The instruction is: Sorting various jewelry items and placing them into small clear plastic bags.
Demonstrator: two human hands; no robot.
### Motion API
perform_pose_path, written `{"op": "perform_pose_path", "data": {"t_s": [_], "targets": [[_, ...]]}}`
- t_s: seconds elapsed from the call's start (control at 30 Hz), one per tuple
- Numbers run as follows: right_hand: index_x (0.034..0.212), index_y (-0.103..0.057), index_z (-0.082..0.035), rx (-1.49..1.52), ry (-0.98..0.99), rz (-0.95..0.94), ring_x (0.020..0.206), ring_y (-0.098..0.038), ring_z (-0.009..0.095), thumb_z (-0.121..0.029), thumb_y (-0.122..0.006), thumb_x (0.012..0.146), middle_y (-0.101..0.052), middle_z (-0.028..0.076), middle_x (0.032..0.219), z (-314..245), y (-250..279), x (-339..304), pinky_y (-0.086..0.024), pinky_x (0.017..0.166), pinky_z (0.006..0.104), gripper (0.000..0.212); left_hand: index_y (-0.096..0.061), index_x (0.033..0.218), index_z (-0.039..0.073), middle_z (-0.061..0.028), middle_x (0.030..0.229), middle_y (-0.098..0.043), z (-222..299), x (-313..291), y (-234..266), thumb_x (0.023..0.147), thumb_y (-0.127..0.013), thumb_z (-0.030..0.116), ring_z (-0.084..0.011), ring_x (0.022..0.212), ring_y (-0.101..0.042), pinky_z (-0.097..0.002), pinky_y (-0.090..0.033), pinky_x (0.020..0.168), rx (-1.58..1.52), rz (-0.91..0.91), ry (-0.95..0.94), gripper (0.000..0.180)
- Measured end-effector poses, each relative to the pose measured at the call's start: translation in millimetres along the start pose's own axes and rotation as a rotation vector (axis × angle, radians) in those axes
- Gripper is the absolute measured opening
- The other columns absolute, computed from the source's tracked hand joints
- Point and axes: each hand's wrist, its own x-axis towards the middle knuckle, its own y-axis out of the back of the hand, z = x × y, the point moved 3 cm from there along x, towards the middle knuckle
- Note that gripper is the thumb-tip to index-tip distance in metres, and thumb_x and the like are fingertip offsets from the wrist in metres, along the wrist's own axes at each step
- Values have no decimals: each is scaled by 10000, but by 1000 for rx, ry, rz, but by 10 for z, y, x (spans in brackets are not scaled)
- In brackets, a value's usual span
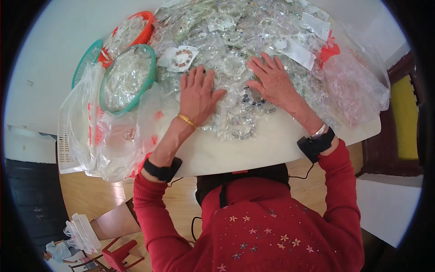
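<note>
A broad heap of beaded bracelets in clear plastic bags [217, 52] covers the far part of the table. My left hand [198, 96] lies palm down on the near left side of the heap, fingers stretched out, just below a bagged reddish-brown bead bracelet [182, 58] on a white card. Farther right, my right hand [274, 83] rests flat on the bags with its fingers spread. Beside its thumb is a dark bead bracelet [252, 100]. Between my hands and toward me lies a bagged pale bead bracelet [243, 127]. Neither hand grips anything that I can see.
At the left stand a green basket [153, 75] and a red basket [147, 31], both filled with clear bags. Clear plastic bags [115, 143] hang over the table's left edge. A pink plastic bag [355, 88] lies at the right. A red stool [120, 254] stands on the floor.
</note>
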Motion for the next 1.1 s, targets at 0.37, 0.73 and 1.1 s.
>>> {"op": "perform_pose_path", "data": {"t_s": [0.37,0.73,1.1], "targets": [[1234,-498,-125,-47,-32,-94,1220,-404,285,-333,-530,865,-482,38,1294,522,223,-219,-284,1016,501,425,-480,1214,54,-199,1225,-464,-242,-137,-3,828,-548,252,-360,1181,-384,-487,-267,997,-13,-160,-17,440],[1341,-372,-31,339,303,-203,1253,-376,291,-220,-521,875,-396,168,1362,220,-247,374,-282,1032,358,524,-508,1199,133,-228,1360,-323,105,-802,-21,688,-662,458,-425,1309,-203,-666,-147,991,-143,48,57,624],[1367,-345,-79,285,336,-128,1235,-373,306,-210,-524,879,-384,149,1362,7,-320,416,-288,1022,384,536,-428,1306,141,-215,1442,-197,100,-1046,-94,782,-512,561,-415,1352,-62,-613,-128,1023,-90,-43,152,676]]}}
